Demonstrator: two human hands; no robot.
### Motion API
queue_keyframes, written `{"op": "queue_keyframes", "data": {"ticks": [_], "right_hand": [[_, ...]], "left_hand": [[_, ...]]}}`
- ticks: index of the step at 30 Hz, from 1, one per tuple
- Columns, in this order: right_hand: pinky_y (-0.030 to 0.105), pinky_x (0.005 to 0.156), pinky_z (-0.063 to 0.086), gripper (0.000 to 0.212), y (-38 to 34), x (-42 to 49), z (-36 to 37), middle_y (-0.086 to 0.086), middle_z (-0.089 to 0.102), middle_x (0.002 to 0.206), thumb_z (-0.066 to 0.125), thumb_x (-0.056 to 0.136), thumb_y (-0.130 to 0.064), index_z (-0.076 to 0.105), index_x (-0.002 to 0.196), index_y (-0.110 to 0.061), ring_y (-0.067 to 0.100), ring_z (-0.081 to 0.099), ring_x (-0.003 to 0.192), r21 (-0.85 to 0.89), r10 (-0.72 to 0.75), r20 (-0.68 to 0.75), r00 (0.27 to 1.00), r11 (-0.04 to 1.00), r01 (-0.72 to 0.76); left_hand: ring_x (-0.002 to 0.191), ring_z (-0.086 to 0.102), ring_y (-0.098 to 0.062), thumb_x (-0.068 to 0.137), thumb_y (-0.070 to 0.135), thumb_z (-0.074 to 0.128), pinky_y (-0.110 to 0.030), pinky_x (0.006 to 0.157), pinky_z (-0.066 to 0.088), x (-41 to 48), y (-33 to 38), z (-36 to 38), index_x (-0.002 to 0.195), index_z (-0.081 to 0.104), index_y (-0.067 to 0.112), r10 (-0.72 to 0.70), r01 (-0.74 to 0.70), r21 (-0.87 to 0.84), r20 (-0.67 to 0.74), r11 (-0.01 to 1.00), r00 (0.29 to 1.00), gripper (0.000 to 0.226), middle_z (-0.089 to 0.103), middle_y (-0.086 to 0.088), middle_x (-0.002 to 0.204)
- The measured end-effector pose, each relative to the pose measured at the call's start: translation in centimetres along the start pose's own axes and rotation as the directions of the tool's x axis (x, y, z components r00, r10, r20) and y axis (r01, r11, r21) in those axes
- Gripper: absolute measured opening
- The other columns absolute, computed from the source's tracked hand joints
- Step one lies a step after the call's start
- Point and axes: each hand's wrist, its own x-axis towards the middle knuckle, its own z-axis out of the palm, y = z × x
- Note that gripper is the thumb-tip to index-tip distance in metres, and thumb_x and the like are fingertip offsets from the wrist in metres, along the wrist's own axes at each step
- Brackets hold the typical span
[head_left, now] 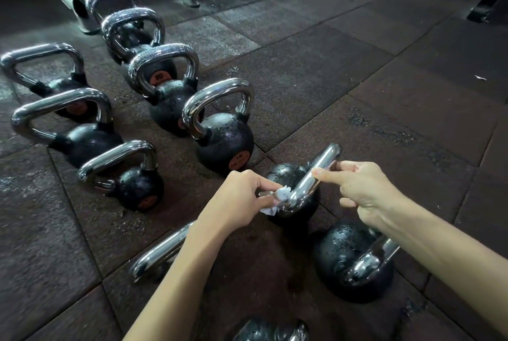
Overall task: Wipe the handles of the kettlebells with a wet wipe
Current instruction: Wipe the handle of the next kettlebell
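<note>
Bare forearms, bare left hand (242, 199) and right hand (364, 189).

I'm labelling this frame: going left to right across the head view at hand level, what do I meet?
In order: left hand, crumpled white wet wipe, shiny chrome kettlebell handle, right hand.
</note>
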Motion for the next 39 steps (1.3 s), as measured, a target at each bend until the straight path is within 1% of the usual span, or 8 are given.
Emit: {"op": "queue_keyframes", "data": {"ticks": [5, 9, 15, 17, 25, 30, 34, 39], "right_hand": [[0.010, 0.030, 0.028, 0.041, 0.6, -0.2, -0.3, 0.006, 0.070, 0.104, 0.091, 0.075, -0.022, 0.074, 0.110, -0.009, -0.003, 0.044, 0.029, 0.006, -0.006, -0.003, 1.000, 1.000, 0.006], [0.017, 0.036, 0.022, 0.033, 0.7, -0.5, -0.4, 0.008, 0.044, 0.081, 0.089, 0.076, -0.021, 0.076, 0.102, -0.004, 0.004, 0.024, 0.034, 0.009, -0.015, 0.017, 1.000, 1.000, 0.015], [0.020, 0.036, 0.018, 0.033, -0.6, -0.2, 0.7, 0.001, 0.039, 0.069, 0.088, 0.078, -0.016, 0.075, 0.100, 0.005, 0.002, 0.023, 0.034, 0.022, -0.008, 0.020, 1.000, 1.000, 0.007], [0.020, 0.036, 0.020, 0.034, -1.5, 0.4, 1.6, 0.000, 0.046, 0.066, 0.088, 0.078, -0.014, 0.074, 0.101, 0.006, 0.001, 0.029, 0.035, 0.044, 0.000, 0.017, 1.000, 0.999, 0.000], [0.019, 0.035, 0.023, 0.062, -3.4, 2.4, 3.4, 0.007, 0.063, 0.096, 0.093, 0.068, -0.013, 0.068, 0.122, 0.002, 0.009, 0.029, 0.046, 0.160, 0.170, 0.054, 0.984, 0.971, -0.177], [0.025, 0.070, 0.044, 0.063, -2.9, -0.7, 0.2, -0.008, 0.073, 0.100, 0.097, 0.065, -0.032, 0.069, 0.121, -0.039, 0.005, 0.062, 0.078, -0.108, -0.308, -0.081, 0.948, 0.948, 0.299], [0.019, 0.061, 0.042, 0.068, -3.6, -3.0, -0.5, -0.011, 0.073, 0.102, 0.095, 0.067, -0.035, 0.069, 0.128, -0.047, 0.005, 0.041, 0.054, -0.224, -0.616, 0.229, 0.754, 0.720, 0.657], [0.010, 0.057, 0.034, 0.051, -3.7, -3.8, -0.1, -0.016, 0.075, 0.084, 0.089, 0.076, -0.015, 0.076, 0.120, -0.037, 0.002, 0.046, 0.051, -0.263, -0.681, 0.179, 0.710, 0.663, 0.701]], "left_hand": [[0.053, 0.048, 0.022, 0.086, 0.016, 0.083, 0.000, 0.055, 0.034, 1.2, 0.2, -0.2, 0.109, 0.082, 0.025, -0.044, 0.037, 0.059, 0.113, 0.998, 0.993, 0.025, 0.079, 0.008, 0.108], [0.050, 0.047, 0.019, 0.087, 0.017, 0.082, -0.004, 0.052, 0.033, 0.8, -0.1, -0.5, 0.105, 0.083, 0.028, -0.062, 0.057, 0.046, 0.109, 0.997, 0.992, 0.022, 0.065, 0.027, 0.069], [0.068, 0.056, -0.001, 0.083, 0.024, 0.085, -0.031, 0.072, 0.058, 1.6, -0.2, -1.1, 0.091, 0.083, 0.025, -0.165, 0.131, 0.230, 0.136, 0.964, 0.977, 0.008, 0.078, 0.005, 0.084], [0.067, 0.058, 0.000, 0.081, 0.027, 0.087, -0.022, 0.065, 0.054, 2.0, 0.1, -2.8, 0.079, 0.079, 0.024, -0.181, 0.151, 0.232, 0.111, 0.961, 0.977, 0.009, 0.075, 0.007, 0.076], [0.090, 0.076, -0.009, 0.086, 0.023, 0.083, -0.025, 0.092, 0.053, 1.6, 2.6, -8.5, 0.100, 0.081, 0.022, -0.223, 0.201, -0.299, -0.040, 0.933, 0.974, 0.014, 0.081, 0.001, 0.090], [0.037, 0.042, 0.001, 0.087, 0.011, 0.080, -0.011, 0.039, 0.030, 1.6, 5.5, -7.7, 0.099, 0.076, 0.005, -0.267, 0.202, -0.539, -0.044, 0.818, 0.963, 0.015, 0.067, -0.002, 0.068], [0.044, 0.024, -0.007, 0.085, 0.019, 0.082, -0.024, 0.048, 0.012, 2.5, 6.5, -6.5, 0.090, 0.082, 0.011, -0.221, 0.236, -0.520, 0.092, 0.821, 0.971, 0.009, 0.049, -0.009, 0.068], [0.035, 0.033, -0.001, 0.088, 0.015, 0.077, -0.012, 0.037, 0.025, 2.9, 8.2, -5.3, 0.106, 0.076, 0.001, -0.213, 0.289, -0.506, 0.203, 0.813, 0.956, 0.023, 0.054, 0.007, 0.048]]}}
